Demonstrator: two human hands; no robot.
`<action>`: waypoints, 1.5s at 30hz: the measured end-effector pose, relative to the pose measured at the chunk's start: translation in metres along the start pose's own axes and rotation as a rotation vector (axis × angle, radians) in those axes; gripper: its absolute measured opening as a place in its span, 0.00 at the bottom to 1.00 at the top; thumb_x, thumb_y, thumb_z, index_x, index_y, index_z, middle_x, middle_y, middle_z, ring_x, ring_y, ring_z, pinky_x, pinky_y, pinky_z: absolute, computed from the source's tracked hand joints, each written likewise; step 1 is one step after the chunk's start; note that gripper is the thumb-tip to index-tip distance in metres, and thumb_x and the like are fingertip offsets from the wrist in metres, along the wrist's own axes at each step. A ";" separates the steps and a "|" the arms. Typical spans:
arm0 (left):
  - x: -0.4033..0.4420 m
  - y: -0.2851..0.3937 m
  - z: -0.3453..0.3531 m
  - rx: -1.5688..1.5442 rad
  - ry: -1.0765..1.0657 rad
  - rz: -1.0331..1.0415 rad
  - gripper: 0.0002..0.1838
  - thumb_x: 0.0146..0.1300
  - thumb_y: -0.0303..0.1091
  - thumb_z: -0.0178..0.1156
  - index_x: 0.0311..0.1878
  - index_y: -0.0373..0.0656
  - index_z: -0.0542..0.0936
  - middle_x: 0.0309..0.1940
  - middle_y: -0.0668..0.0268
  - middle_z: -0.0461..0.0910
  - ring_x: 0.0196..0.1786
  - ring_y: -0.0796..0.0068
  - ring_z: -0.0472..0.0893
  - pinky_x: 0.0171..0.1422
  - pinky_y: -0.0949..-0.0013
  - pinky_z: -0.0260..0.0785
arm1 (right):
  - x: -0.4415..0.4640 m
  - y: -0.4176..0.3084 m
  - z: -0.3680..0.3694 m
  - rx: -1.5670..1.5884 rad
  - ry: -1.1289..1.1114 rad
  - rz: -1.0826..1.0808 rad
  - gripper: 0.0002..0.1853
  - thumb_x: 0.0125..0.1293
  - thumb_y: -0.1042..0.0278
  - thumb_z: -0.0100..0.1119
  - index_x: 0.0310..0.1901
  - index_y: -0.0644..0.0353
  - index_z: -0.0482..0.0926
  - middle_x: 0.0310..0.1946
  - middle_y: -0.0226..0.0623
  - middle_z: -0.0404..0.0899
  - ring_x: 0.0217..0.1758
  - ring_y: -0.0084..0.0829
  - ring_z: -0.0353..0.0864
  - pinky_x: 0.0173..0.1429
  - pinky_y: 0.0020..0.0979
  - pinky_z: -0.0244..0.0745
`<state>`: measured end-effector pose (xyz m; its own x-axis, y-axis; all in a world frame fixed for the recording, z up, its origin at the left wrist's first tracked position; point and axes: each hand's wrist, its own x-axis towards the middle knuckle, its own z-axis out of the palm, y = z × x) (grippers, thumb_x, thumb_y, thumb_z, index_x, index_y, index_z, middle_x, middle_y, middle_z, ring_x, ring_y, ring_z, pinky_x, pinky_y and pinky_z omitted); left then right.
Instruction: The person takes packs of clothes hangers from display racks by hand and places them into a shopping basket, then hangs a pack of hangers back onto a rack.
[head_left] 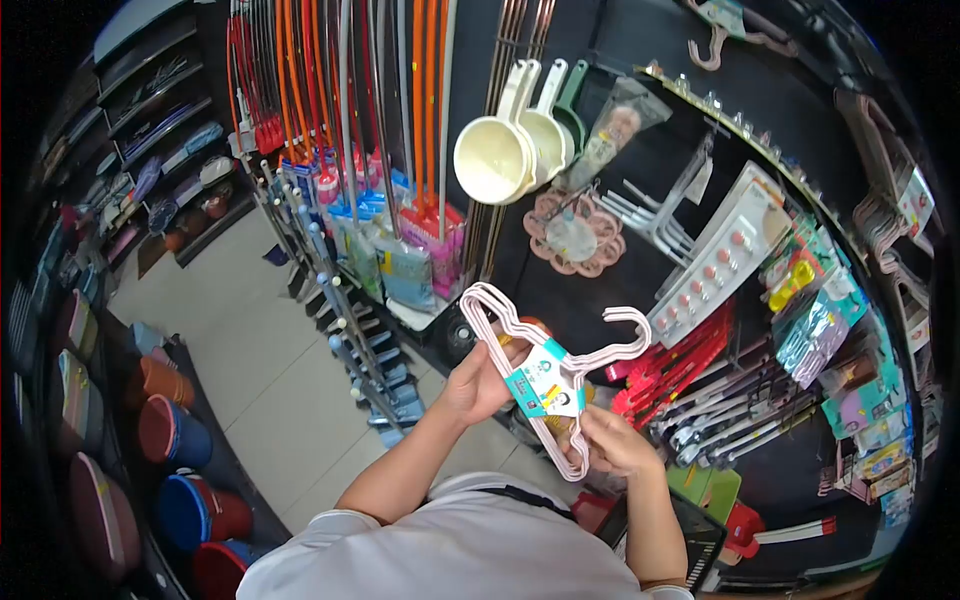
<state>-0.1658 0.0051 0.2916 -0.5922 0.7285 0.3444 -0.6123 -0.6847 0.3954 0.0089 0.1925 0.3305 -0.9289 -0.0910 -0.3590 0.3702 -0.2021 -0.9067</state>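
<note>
A bundle of pale pink hangers [488, 312] is held up in front of the chest, its hooks pointing right. A teal and white printed label [543, 383] wraps its middle. My left hand [482, 382] grips the bundle's long side from the left, some fingers hidden behind it. My right hand [612, 440] is closed on the lower right end of the bundle, with fingertips at its edge.
Cream dippers [494, 160] and a pink flower-shaped item [574, 233] hang ahead. Mops and brooms [420, 110] stand at upper left. Packaged goods [810, 335] hang at right. Buckets [187, 510] line the lower left, beside a tiled floor [260, 360].
</note>
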 end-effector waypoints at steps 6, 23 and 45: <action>-0.014 -0.054 0.016 -0.013 0.117 -0.126 0.28 0.71 0.46 0.53 0.68 0.38 0.69 0.74 0.50 0.61 0.78 0.54 0.58 0.81 0.51 0.49 | -0.036 0.054 -0.023 0.185 -0.021 0.081 0.23 0.79 0.49 0.43 0.57 0.63 0.74 0.39 0.37 0.83 0.29 0.20 0.78 0.27 0.21 0.67; -0.083 -0.194 0.054 0.279 0.512 -0.276 0.17 0.67 0.30 0.58 0.58 0.48 0.70 0.52 0.57 0.81 0.61 0.58 0.77 0.69 0.54 0.67 | -0.132 0.222 -0.058 0.055 0.196 -0.256 0.20 0.77 0.55 0.52 0.52 0.66 0.81 0.37 0.28 0.82 0.36 0.19 0.77 0.41 0.25 0.74; -0.131 -0.196 0.046 0.366 0.528 -0.294 0.16 0.66 0.34 0.60 0.55 0.40 0.77 0.48 0.66 0.80 0.50 0.76 0.79 0.60 0.69 0.70 | -0.163 0.199 -0.049 -0.114 0.186 0.025 0.15 0.69 0.78 0.54 0.55 0.70 0.78 0.42 0.32 0.83 0.42 0.20 0.80 0.49 0.25 0.75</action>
<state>0.0557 0.0450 0.2085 -0.6607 0.7102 -0.2432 -0.6254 -0.3416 0.7016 0.2335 0.2145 0.1978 -0.9093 0.0893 -0.4065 0.3992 -0.0893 -0.9125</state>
